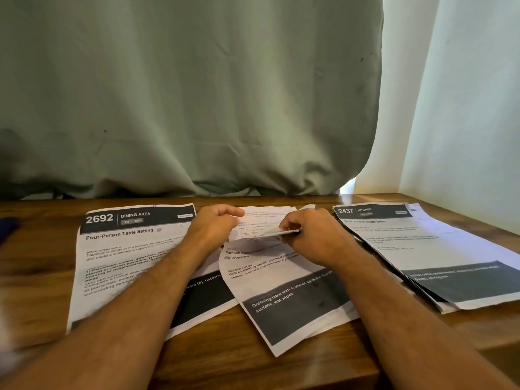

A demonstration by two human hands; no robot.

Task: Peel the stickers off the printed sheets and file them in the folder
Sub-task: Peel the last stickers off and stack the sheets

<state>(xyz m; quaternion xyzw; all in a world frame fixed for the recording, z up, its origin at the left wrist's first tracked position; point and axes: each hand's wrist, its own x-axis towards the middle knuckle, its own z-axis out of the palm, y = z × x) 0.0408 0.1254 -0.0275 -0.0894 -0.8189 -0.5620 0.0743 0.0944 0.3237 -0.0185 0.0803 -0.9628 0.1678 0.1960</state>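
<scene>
Big brown table (56,266) under everything, with a green curtain (183,94) hanging behind it.

Middle sheet (284,294) lying crooked on the table, dark block at the near end, top part folded up and back toward the curtain. All other places told from this middle sheet.

To the left of it, partly tucked under its edge: dining sheet (123,249), flat, marked 2692. To the right of it, near but apart: kitchen stack (439,249), marked 2437, several sheets deep, edges fanned out.

No folder anywhere in sight. Probably nothing filed from this view; cannot tell for sure.

At the far end of the middle sheet, both hands at work. Left hand (216,223) resting on the folded-up part, fingers loosely curled, pointing finger stretched along the paper to hold it down. Right hand (309,232) just beside it, fingers pressed together, pinching a thin pale strip (281,233) at the fold. Sticker or just paper edge? Too small and blurry to tell.

Best guess: peeling under way on the middle sheet. Filing not yet done for any sheet here.
</scene>
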